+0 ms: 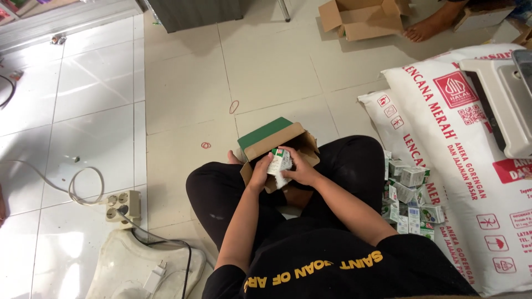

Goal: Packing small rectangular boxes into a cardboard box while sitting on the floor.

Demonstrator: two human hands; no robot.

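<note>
- Left hand (259,173), arm bent inward, fingers closed on a small white-green packet (279,162).
- Right hand (301,169) grips the same packet.
- Packet sits mid-frame, at the open cardboard box (275,143).

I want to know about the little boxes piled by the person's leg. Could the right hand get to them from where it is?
Probably yes. The right hand holds a small packet over the cardboard box, and the pile of little boxes lies beside the right leg with nothing between them.

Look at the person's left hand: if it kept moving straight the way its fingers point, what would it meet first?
Most likely the small white-and-green carton that the left hand already touches, then the open cardboard box behind it; depth is hard to judge.
</note>
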